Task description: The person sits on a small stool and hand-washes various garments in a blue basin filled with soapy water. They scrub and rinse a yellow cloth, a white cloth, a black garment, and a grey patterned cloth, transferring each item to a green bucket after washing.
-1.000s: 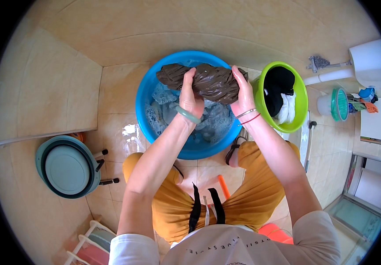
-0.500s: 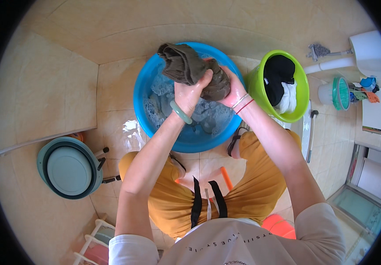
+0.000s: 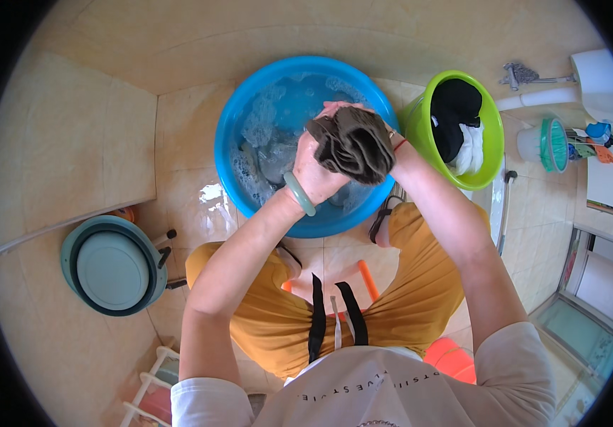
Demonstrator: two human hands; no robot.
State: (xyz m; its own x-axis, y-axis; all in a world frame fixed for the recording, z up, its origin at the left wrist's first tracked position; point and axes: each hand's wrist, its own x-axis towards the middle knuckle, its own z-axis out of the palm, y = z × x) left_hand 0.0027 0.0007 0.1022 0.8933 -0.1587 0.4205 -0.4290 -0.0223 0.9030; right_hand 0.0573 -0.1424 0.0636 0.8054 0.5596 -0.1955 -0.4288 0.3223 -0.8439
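Both my hands clutch a wet brown garment [image 3: 356,142], bunched into a tight wad above the near side of a blue basin [image 3: 239,128]. My left hand [image 3: 313,171], with a pale green bangle at the wrist, grips the wad from the left. My right hand [image 3: 385,135] is mostly hidden behind the cloth and holds it from the right. The basin holds soapy water with foam [image 3: 264,121] and some submerged cloth.
A green bucket [image 3: 491,153] with black and white clothes stands right of the basin. A teal lidded tub [image 3: 111,263] sits at the left on the tiled floor. A small teal cup [image 3: 545,142], a pipe and a white fixture lie at the far right.
The garment was stretched wide over the basin, then gathered. It is now squeezed into a compact wad, drawn closer to me and lower over the basin's near side.
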